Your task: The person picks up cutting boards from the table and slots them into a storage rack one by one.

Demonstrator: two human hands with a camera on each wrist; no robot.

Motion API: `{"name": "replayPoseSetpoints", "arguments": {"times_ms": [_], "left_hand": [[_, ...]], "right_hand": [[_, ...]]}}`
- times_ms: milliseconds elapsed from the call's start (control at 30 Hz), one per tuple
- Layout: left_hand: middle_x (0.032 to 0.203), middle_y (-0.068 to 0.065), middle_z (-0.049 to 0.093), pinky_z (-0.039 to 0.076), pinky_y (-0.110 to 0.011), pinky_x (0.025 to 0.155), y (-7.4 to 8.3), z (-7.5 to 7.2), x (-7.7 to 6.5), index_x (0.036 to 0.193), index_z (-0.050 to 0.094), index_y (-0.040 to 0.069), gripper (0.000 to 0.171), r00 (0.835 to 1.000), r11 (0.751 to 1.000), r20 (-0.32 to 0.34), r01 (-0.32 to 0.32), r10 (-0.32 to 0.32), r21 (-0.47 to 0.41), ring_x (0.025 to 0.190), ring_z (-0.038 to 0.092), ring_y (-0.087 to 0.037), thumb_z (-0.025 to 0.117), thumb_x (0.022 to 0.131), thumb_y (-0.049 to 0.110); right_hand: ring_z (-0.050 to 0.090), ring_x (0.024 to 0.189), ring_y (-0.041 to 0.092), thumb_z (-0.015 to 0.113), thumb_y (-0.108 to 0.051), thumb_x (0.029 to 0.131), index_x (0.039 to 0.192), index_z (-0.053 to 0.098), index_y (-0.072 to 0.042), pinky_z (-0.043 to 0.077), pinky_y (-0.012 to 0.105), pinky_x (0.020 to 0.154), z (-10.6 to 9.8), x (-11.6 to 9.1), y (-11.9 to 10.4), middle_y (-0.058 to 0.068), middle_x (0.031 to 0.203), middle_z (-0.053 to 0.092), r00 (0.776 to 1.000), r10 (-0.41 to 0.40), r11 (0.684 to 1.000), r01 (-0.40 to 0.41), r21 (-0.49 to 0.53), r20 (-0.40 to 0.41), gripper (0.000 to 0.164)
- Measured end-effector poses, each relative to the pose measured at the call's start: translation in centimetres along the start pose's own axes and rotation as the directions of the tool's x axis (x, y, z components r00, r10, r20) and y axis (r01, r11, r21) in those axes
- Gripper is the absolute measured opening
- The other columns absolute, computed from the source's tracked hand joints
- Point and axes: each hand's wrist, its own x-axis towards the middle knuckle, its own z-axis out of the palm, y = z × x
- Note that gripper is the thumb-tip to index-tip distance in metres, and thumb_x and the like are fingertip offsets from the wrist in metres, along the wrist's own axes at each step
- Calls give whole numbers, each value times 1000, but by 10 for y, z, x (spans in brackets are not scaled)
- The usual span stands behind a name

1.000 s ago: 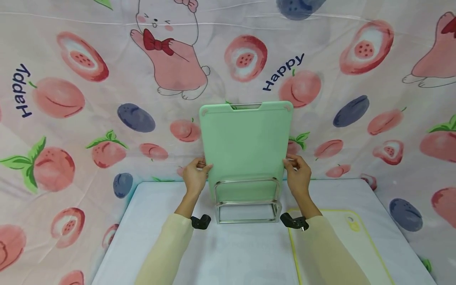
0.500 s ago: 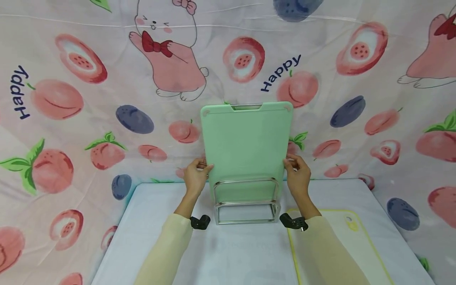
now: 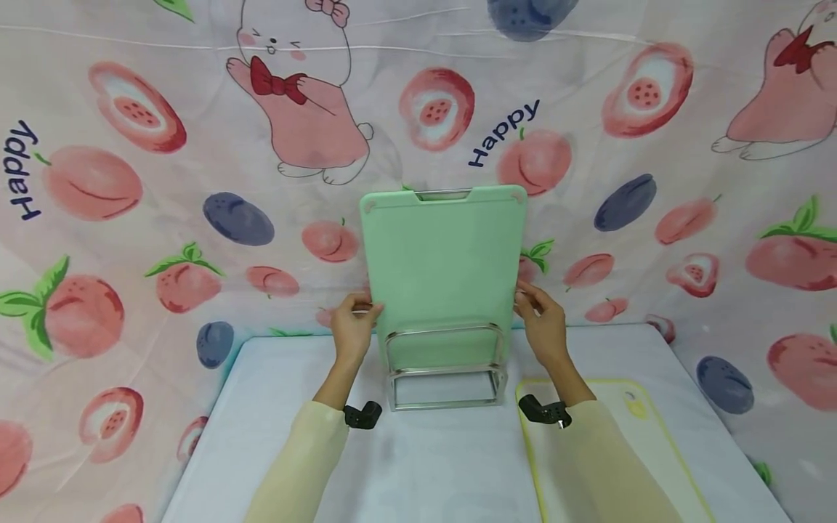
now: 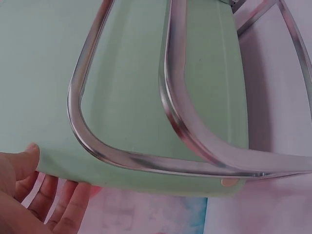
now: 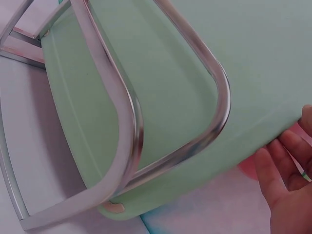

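Observation:
A light green cutting board (image 3: 445,261) stands upright in a shiny metal rack (image 3: 445,370), its lower end behind the front bars. My left hand (image 3: 353,330) holds its left edge, the thumb in front and the fingertips partly hidden behind the board, as the left wrist view (image 4: 39,200) shows. At the opposite edge is my right hand (image 3: 543,327); in the right wrist view (image 5: 292,180) its fingertips lie right along the board's rim, lightly held. Metal bars (image 4: 126,158) curve across the board's lower part.
A pale board with a yellow rim (image 3: 628,414) lies flat on the white table (image 3: 288,407) at the right, partly under the right forearm. Behind the rack hangs a cloth (image 3: 418,43) printed with fruit and rabbits. Each wrist wears a small black camera (image 3: 362,415).
The view has shifted slightly, so the whole scene sits a little further left. Both hands have eased slightly outward at the board's edges. Board and rack keep their upright position.

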Motion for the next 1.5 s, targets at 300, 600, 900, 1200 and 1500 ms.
{"name": "replayPoseSetpoints", "arguments": {"times_ms": [300,600,900,1200,1500], "left_hand": [[87,-17,66,55,-24,59,-3,-2,-2,96,69,-4,13,999,1000,-49,-14,14,1,72,61,-25,71,84,-1],[86,-17,67,55,-23,58,-7,-2,-2,96,70,-4,12,997,1000,-72,-24,24,2,71,63,-27,71,84,-3],[99,-13,66,49,-35,71,-5,-2,-19,108,67,0,23,993,999,-116,-27,31,37,83,61,-25,70,86,4],[96,-24,62,50,-24,71,15,14,-89,105,61,-11,19,949,946,-260,-238,178,-220,86,58,-27,64,86,-9],[98,-18,61,55,-28,69,-4,78,-188,107,59,-7,20,999,896,15,40,-37,-442,86,61,-26,64,88,-3]], "right_hand": [[56,103,22,51,-8,99,135,50,2,48,19,86,2,-4,-4,27,114,55,997,61,997,-58,-58,56,37],[49,117,39,50,-4,99,138,45,5,48,31,93,-9,-1,6,32,121,50,984,16,999,-21,24,180,40],[56,112,31,53,-13,99,134,54,-3,47,17,87,-31,-9,35,20,122,59,973,-30,992,58,-113,229,36],[56,107,4,54,-20,99,130,58,-8,41,7,83,-81,-49,42,13,116,65,982,26,938,40,-344,186,33],[45,97,-19,57,-30,97,129,60,-8,40,5,74,-139,-99,59,11,114,67,988,140,830,-81,-552,66,38]]}}
